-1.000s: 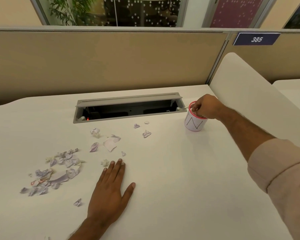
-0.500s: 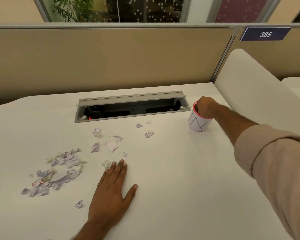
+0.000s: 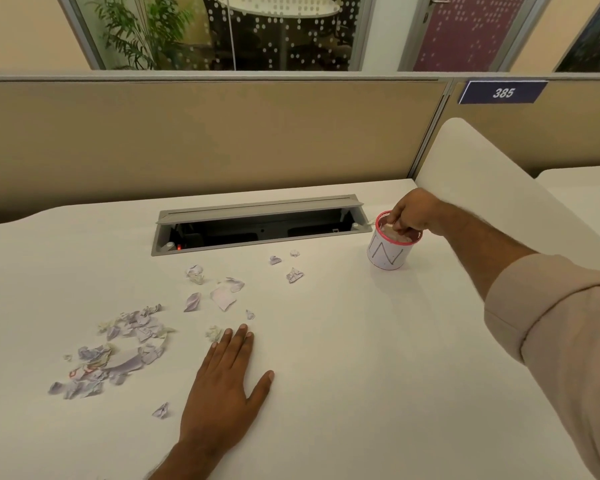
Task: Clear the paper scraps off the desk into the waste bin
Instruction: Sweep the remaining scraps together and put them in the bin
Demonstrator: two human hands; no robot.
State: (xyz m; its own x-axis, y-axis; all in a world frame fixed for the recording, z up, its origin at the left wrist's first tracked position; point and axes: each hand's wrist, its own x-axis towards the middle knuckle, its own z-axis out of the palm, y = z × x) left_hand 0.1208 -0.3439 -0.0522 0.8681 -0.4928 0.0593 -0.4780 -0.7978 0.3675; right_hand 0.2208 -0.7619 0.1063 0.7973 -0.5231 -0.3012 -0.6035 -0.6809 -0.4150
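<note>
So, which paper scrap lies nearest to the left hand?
The small crumpled scrap beside the left hand's fingertips, about touching them. The other scraps lie farther off, to the left or toward the cable tray.

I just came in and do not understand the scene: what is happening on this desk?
A person is clearing torn paper from a white desk. The right hand is over the small waste bin, fingertips dipped into its mouth; whether it holds a scrap cannot be seen. The left hand rests flat on the desk. Many paper scraps lie to its left, and a few loose ones nearer the open cable tray.
</note>
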